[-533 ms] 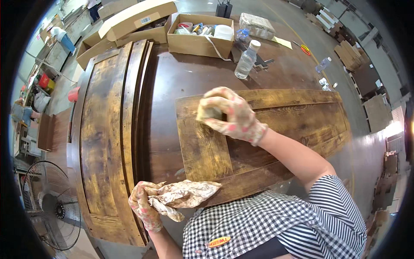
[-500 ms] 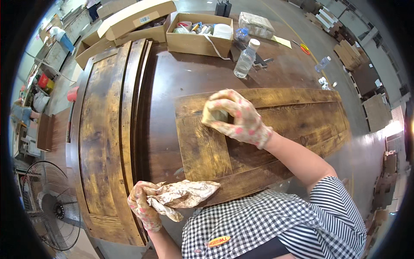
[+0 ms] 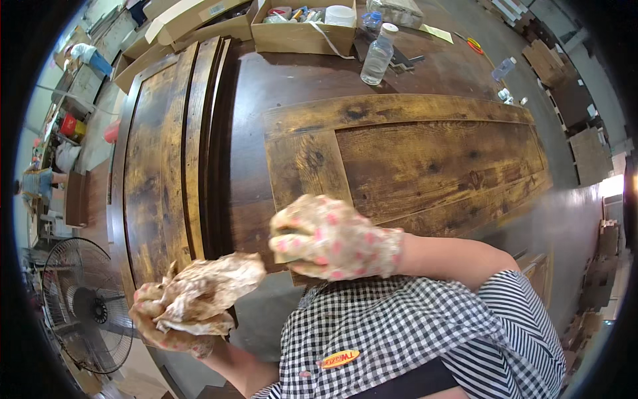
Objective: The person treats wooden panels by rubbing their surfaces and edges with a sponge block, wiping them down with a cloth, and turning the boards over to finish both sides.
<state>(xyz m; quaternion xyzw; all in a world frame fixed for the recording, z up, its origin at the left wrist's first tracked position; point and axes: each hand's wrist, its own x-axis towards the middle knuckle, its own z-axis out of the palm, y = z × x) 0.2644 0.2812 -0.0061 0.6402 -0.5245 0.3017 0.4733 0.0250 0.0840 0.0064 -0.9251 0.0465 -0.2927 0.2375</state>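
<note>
A crumpled, brown-stained white rag (image 3: 216,286) is gripped by my left hand (image 3: 163,322), which wears a stained glove and hangs by the near end of the stacked panels. My right hand (image 3: 332,239), in a pink-dotted glove, is closed over the near left corner of a framed wooden panel (image 3: 425,159). Its fingers are curled, and whatever they hold is hidden. The panel lies flat on the dark table (image 3: 266,80), its brown wood grain blotched darker in places. To the left, several similar panels (image 3: 149,179) are stacked lengthwise.
At the back stand a cardboard box (image 3: 299,40) of supplies and a clear bottle (image 3: 379,56). Orange-handled scissors (image 3: 474,45) and another bottle (image 3: 504,69) lie to the far right. A floor fan (image 3: 100,309) stands at lower left. Other people (image 3: 93,56) are in the left background.
My right hand has come toward me, from the panel's upper left part to its near left corner. My left hand has moved left with the rag, which now lies more bunched over it.
</note>
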